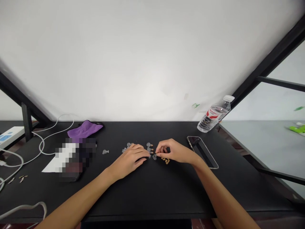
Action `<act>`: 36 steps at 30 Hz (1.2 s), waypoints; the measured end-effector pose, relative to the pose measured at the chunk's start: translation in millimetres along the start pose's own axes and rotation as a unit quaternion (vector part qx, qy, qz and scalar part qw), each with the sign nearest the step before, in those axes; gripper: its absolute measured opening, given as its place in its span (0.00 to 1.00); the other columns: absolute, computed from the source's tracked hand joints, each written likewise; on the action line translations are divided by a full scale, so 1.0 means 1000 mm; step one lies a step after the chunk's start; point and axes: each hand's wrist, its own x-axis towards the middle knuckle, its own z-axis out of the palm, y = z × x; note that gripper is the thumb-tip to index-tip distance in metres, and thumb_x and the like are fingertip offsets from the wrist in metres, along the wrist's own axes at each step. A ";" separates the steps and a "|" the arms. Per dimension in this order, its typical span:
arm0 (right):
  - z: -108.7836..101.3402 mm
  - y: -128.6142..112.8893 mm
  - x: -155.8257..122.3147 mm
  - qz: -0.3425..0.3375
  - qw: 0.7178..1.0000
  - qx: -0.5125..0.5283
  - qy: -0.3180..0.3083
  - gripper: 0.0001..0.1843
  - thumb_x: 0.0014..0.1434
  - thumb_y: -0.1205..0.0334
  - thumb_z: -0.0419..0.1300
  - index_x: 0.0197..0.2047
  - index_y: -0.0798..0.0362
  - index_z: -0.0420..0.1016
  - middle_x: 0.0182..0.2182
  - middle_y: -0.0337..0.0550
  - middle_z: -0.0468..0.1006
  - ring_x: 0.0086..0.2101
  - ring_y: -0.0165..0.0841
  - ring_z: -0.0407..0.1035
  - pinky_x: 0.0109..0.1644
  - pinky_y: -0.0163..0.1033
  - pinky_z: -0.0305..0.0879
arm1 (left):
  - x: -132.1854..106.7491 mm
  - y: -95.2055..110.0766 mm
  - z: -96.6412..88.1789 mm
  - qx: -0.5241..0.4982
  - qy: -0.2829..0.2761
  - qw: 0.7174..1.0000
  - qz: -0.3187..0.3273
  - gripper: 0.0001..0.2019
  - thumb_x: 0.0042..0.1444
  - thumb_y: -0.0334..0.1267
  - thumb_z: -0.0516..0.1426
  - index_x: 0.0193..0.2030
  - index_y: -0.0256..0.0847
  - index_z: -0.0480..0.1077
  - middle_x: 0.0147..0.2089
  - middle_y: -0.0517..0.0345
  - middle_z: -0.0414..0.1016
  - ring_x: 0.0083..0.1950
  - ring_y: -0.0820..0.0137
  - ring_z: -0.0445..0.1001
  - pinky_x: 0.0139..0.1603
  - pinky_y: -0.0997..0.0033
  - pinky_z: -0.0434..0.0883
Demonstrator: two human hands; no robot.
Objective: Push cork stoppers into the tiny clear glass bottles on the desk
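My right hand (170, 151) pinches with thumb and forefinger at the neck of a tiny clear glass bottle (154, 157); whether a cork is between the fingertips is hidden. Several small tan cork stoppers (166, 160) lie under and beside that hand. My left hand (133, 159) rests palm down, fingers stretched out, its fingertips close to the bottle. Just beyond the fingertips lie corked mini bottles (149, 145). Other clear mini bottles (124, 149) show behind the left hand, partly covered by it. One more mini bottle (105, 152) lies alone farther left.
A phone (202, 151) lies to the right, with a water bottle (212, 116) leaning behind it. On the left are a purple cloth (85, 129), a white paper (59, 160), white cables (41, 143) and a power strip (11, 136). Black frame bars (269, 60) flank the black table (147, 197).
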 end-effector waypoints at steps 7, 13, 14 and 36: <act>0.013 0.002 0.005 -0.026 0.998 -0.052 -0.003 0.07 0.61 0.59 0.66 0.35 0.52 0.83 0.32 0.42 0.78 0.30 0.32 0.69 0.32 0.36 0.68 | -0.001 0.000 -0.001 0.006 -0.021 1.000 0.017 0.10 0.69 0.32 0.58 0.53 0.45 0.76 0.46 0.54 0.81 0.50 0.64 0.77 0.55 0.62 0.67; 0.004 0.005 0.004 -0.037 0.995 -0.086 0.020 0.14 0.64 0.51 0.65 0.35 0.53 0.83 0.31 0.41 0.75 0.29 0.32 0.66 0.33 0.37 0.66 | -0.003 -0.002 -0.001 0.021 -0.036 0.999 0.011 0.12 0.69 0.31 0.57 0.55 0.45 0.76 0.46 0.53 0.77 0.48 0.63 0.76 0.55 0.61 0.68; 0.000 0.006 0.002 -0.032 0.995 -0.093 0.020 0.15 0.65 0.50 0.64 0.35 0.53 0.82 0.30 0.41 0.75 0.29 0.31 0.66 0.33 0.37 0.65 | -0.003 -0.002 0.000 0.024 -0.041 0.999 0.011 0.11 0.69 0.31 0.57 0.55 0.44 0.77 0.46 0.52 0.77 0.48 0.63 0.76 0.55 0.61 0.68; -0.008 -0.003 -0.004 -0.024 0.999 0.005 0.031 0.10 0.62 0.56 0.66 0.41 0.54 0.83 0.35 0.44 0.83 0.34 0.35 0.73 0.41 0.39 0.69 | 0.004 0.007 -0.004 -0.227 0.209 0.947 -0.091 0.04 0.64 0.32 0.60 0.44 0.40 0.74 0.44 0.52 0.76 0.42 0.68 0.77 0.48 0.67 0.75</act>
